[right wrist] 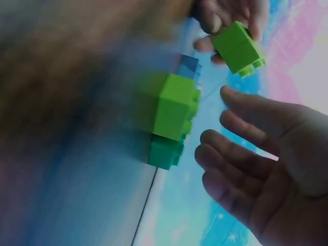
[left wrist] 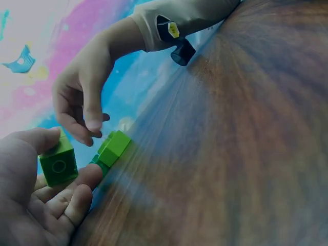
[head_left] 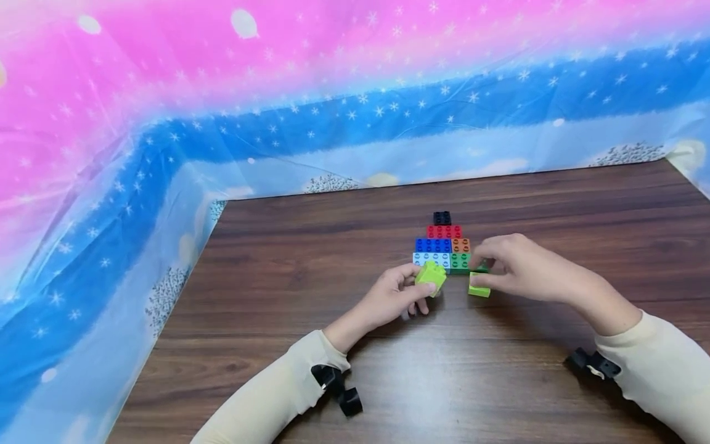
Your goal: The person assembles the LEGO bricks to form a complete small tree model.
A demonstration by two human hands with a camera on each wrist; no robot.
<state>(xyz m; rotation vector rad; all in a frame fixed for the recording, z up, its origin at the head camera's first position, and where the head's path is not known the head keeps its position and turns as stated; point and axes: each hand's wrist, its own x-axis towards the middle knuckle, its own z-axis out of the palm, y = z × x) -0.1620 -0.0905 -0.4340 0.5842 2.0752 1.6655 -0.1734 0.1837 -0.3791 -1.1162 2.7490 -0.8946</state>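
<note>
My left hand (head_left: 391,293) pinches lime green toy bricks (head_left: 431,279) between thumb and fingers. A seam in the right wrist view suggests two pressed together (right wrist: 239,48). My right hand (head_left: 518,266) hovers over another lime brick (head_left: 479,285) on the table, its fingers loosely bent. In the right wrist view a gap separates those fingers (right wrist: 230,164) from that brick (right wrist: 175,106). The lime brick stands at the near right end of a flat stepped layout: black (head_left: 442,217), red (head_left: 444,232), blue (head_left: 433,245), orange (head_left: 461,245), light blue (head_left: 424,259) and green (head_left: 460,263) bricks.
The dark wooden table (head_left: 310,259) reaches to a pink and blue snowflake cloth (head_left: 333,123) hanging behind it and on the left. Black wrist mounts (head_left: 335,385) sit under both cream sleeves (head_left: 266,394).
</note>
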